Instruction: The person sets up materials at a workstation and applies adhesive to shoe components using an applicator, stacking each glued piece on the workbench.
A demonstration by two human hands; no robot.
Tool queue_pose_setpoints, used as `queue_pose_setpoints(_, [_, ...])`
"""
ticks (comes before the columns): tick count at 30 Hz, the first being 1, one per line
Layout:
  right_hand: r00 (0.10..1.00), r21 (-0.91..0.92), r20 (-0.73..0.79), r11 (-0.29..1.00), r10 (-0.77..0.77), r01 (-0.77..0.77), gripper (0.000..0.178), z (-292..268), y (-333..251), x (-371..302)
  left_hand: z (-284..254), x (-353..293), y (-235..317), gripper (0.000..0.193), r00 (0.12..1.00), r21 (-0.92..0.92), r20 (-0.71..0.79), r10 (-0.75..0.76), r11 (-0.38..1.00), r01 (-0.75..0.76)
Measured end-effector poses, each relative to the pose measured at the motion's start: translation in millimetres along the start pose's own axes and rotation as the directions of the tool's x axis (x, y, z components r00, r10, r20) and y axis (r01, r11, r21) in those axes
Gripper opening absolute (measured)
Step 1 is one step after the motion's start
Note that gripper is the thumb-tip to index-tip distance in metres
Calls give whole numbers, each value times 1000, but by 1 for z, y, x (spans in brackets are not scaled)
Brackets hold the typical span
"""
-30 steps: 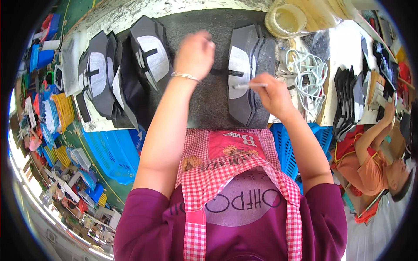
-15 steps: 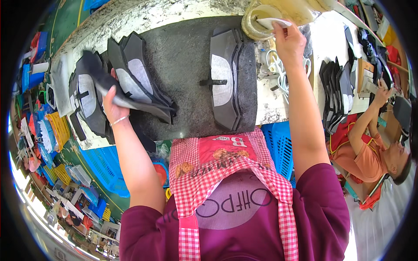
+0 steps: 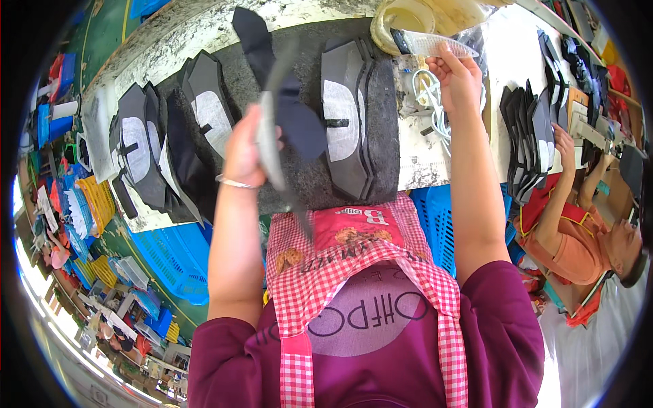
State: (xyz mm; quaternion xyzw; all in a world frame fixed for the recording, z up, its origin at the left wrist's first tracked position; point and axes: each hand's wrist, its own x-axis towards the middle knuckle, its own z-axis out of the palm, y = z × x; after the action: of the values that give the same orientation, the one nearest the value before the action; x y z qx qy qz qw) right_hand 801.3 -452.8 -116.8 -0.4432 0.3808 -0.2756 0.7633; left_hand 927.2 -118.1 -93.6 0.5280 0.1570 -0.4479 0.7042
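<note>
My left hand (image 3: pixel 245 151) is closed on a dark grey foam-like panel (image 3: pixel 269 139), blurred and seen nearly edge-on above the dark board. Just beyond it a black cloth-like piece (image 3: pixel 299 122) trails across the board; whether I hold that too is hard to make out. My right hand (image 3: pixel 460 80) pinches a translucent flat spreader (image 3: pixel 435 45) with a dark tip. That tip is at the rim of a glue-smeared tub (image 3: pixel 411 17). To the right on the board, a stack of dark panels (image 3: pixel 343 119) with pale rounded patches lies between my hands.
More dark panels (image 3: pixel 139 146) are stacked at the board's left. A white cable (image 3: pixel 430 95) lies coiled under my right hand. Upright dark panels (image 3: pixel 524 143) stand farther right, near a co-worker (image 3: pixel 578 238). Blue crates (image 3: pixel 435 228) sit below the table edge.
My left hand has moved right with the panel, from the left stacks to mid-board, turning it edge-on. My right hand has shifted slightly down, and the spreader's dark tip now shows.
</note>
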Motion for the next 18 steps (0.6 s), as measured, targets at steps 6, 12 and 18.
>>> queue_pose_setpoints(6, [1000,15,23,1000,-7,6,14,-25,1,-24,50,7,-29,25,891,231,402,211,918,-322])
queue_pose_setpoints(12, [1000,52,5,999,2,-3,17,-26,5,-36,77,32,-63,31,782,477,458,422,626,-617])
queue_pose_setpoints(18, [999,15,48,1000,-3,2,19,-28,5,-43,-10,34,-25,28,793,859,41,608,385,-339])
